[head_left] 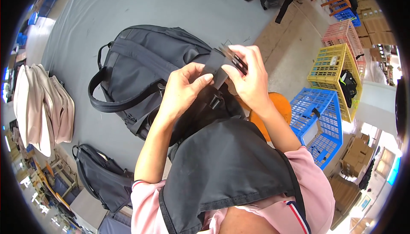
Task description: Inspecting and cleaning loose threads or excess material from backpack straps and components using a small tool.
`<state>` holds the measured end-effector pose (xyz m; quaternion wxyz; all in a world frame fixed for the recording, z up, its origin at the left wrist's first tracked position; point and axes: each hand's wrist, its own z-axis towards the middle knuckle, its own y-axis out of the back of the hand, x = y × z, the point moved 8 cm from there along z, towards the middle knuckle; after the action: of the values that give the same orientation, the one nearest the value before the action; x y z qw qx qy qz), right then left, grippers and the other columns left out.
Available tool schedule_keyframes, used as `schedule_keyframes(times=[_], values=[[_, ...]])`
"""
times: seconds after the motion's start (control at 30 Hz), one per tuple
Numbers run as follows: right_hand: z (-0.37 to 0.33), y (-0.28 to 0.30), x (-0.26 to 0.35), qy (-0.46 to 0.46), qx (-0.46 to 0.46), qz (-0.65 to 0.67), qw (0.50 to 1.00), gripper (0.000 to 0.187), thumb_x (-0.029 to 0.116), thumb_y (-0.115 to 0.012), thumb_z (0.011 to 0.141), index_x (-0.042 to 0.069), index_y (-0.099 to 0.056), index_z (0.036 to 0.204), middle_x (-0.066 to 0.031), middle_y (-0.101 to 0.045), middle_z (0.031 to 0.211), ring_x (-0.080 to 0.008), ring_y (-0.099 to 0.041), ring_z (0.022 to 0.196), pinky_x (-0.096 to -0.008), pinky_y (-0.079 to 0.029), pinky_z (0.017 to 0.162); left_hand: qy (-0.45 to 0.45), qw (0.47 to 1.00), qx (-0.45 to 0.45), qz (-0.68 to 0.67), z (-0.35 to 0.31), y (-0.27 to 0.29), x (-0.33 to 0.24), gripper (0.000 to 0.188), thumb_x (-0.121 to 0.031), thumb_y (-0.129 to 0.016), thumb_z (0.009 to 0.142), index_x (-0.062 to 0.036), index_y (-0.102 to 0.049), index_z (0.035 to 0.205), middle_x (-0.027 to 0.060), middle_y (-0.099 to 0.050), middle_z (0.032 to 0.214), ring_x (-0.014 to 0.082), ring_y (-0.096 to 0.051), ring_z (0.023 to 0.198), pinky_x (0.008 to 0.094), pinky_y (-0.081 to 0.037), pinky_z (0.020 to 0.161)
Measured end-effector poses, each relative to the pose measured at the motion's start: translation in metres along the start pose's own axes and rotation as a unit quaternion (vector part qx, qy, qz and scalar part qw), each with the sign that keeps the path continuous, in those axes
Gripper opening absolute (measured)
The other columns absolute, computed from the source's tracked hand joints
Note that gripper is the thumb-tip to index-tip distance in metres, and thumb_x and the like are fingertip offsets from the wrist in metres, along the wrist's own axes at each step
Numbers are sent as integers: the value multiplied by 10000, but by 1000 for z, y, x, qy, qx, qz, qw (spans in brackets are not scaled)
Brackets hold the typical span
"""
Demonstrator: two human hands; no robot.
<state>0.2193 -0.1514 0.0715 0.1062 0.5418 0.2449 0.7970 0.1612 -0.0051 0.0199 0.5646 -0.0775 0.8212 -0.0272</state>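
Dark strap (212,64) over right edge of backpack (147,57); left hand (181,86) pinches it, thumb on top; right hand (252,76) grips snips (234,59), thumb against strap; best held taut, blade tips angled clear of left thumb, backpack cloth

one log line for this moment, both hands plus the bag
left hand: pinching dark strip | right hand: holding slim dark tool at strip | backpack: black, on grey table
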Motion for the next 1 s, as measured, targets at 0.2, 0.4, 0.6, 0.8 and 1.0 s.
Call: schedule_keyframes(times=[0.2, 0.4, 0.6, 0.8, 1.0], values=[[-12, 2, 11, 108, 75, -58, 990, 266, 74, -713, 717, 85, -616, 964, -44, -540, 824, -219, -579, 622, -319, -451, 567, 23, 998, 1, -52, 0, -2, -5, 148, -40, -616, 854, 21, -624, 989, 39, -651, 865, 89, -596, 826, 227, -466, 809], [-12, 1, 10, 124, 84, -61, 987, 290, 9, -727, 678, 71, -649, 950, -49, -539, 787, -167, -538, 587, -277, -440, 534, 26, 997, 14, -70, 1, 1, 0, 132, -42, -592, 848, 10, -619, 966, 34, -641, 855, 88, -588, 807, 231, -455, 809], [-15, 5, 15, 173, 74, -75, 979, 281, 4, -730, 671, 66, -660, 936, -50, -536, 764, -172, -541, 589, -272, -437, 529, 30, 998, 13, -60, 2, 2, 3, 117, -46, -588, 849, 2, -617, 951, 27, -636, 841, 81, -583, 800, 226, -448, 802], [-10, 2, 10, 109, 99, -41, 988, 273, 0, -731, 670, 65, -667, 928, -58, -544, 740, -178, -543, 592, -276, -438, 531, 29, 997, 14, -65, 1, 0, 0, 109, -39, -586, 848, -3, -616, 946, 18, -634, 836, 78, -583, 789, 220, -450, 788], [-11, 13, 5, 117, 72, -10, 990, 290, 6, -720, 703, 74, -641, 974, -36, -533, 807, -109, -513, 598, -265, -425, 530, 0, 999, -24, 24, 0, 3, -5, 147, -49, -567, 864, 13, -602, 993, 22, -621, 825, 82, -578, 767, 233, -469, 726]])
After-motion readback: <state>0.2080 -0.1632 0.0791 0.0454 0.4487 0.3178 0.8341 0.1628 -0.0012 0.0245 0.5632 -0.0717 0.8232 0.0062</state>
